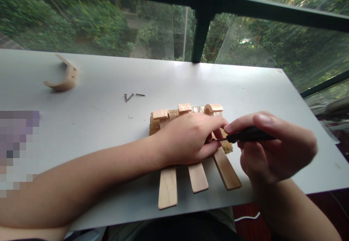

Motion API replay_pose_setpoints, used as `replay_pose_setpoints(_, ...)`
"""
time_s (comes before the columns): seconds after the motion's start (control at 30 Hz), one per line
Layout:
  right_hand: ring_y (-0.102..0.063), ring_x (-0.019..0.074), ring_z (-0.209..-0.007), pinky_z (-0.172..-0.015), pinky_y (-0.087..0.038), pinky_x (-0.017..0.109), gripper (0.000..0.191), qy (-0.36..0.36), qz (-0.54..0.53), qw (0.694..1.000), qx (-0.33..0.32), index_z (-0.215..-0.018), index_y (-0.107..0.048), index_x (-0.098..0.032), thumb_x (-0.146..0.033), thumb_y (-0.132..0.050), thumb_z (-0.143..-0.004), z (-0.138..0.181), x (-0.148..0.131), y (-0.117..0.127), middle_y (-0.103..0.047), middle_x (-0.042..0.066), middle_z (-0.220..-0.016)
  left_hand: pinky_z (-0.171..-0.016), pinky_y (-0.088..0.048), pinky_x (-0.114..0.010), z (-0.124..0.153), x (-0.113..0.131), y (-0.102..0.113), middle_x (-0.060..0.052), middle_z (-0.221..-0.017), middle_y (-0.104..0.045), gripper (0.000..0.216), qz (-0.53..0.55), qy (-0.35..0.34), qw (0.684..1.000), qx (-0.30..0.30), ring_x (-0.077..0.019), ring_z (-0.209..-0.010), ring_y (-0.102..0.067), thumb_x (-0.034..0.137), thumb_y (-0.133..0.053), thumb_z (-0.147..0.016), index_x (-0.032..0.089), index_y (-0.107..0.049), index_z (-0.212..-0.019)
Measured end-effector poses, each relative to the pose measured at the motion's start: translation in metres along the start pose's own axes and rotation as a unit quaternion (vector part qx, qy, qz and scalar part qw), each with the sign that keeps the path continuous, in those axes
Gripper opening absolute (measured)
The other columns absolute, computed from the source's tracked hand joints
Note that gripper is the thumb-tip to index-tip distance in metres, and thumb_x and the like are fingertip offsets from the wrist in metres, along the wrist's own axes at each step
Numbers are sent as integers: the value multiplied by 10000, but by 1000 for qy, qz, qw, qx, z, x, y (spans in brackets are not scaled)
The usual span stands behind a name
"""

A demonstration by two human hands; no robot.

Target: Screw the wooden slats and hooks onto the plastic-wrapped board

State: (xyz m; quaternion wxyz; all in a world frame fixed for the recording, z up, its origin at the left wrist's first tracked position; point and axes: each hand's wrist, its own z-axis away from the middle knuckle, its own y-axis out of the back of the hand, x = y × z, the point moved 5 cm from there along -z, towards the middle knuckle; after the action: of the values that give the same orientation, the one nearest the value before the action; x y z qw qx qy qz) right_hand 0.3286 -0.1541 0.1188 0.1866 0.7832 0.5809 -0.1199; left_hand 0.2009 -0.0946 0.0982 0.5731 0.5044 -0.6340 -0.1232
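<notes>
My right hand (275, 146) is closed around the dark handle of a screwdriver (251, 135). Its thin shaft points left, its tip ending at the fingers of my left hand (189, 137). That left hand lies across several curved wooden pieces, thumb and fingers bent together around the tip; what they pinch is hidden. Beneath it rests a brown, roundish base (155, 124) with shiny, wrinkled patches. Flat ends of the left piece (168, 188), the middle piece (198, 177) and the right piece (228, 170) stick out toward me, and their hooked ends curl over the base's far side.
Three loose screws (130, 97) lie on the white table (103, 121) beyond my left forearm. A separate curved wooden piece (67, 79) with two holes stands at the far left. Windows with a dark frame (201, 26) border the table's back edge. A blurred-out patch covers the left edge.
</notes>
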Motion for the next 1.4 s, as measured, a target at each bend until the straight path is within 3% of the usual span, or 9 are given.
replay_pose_setpoints(0.17,-685,211,-665,-411,-552,309,523,2,-1,1000,-12,-1240,-641,-100,-67,-606,-720,-1,0,-2,-736,133,-887,-711,-421,-276,-1,-3,0,7,-871,-665,153,-12,26,1000,-13,-154,-816,-603,310,-666,-844,180,-591,-872)
replay_pose_setpoints(0.47,-683,216,-707,-468,-565,330,606,-15,-14,999,-35,-1292,-597,-87,-27,-595,-689,-1,-3,-4,-729,148,-953,-656,-403,-255,1,-5,0,30,-798,-673,47,-22,20,1000,-9,-122,-712,-595,224,-650,-834,185,-624,-836)
replay_pose_setpoints(0.83,-694,232,-722,-460,-583,348,621,-12,-23,1000,-14,-1311,-561,-66,-49,-599,-691,2,-2,-4,-728,140,-968,-699,-415,-256,0,-2,1,18,-839,-679,28,-29,-22,999,-18,-129,-776,-615,177,-598,-866,178,-624,-876)
replay_pose_setpoints(1.23,-686,231,-685,-437,-554,346,590,-11,-9,1000,-17,-1265,-608,-71,-2,-598,-679,-1,-4,-3,-744,146,-938,-732,-432,-267,-1,-2,-3,0,-848,-659,55,-12,-35,999,-32,-146,-815,-613,220,-582,-885,172,-608,-877)
replay_pose_setpoints(1.4,-689,229,-691,-438,-569,351,612,-14,-8,999,-37,-1288,-597,-84,-13,-611,-680,-2,-4,-3,-744,135,-955,-748,-434,-262,-1,-2,-1,1,-857,-654,115,-7,-19,1000,-6,-144,-820,-602,270,-641,-871,168,-588,-857)
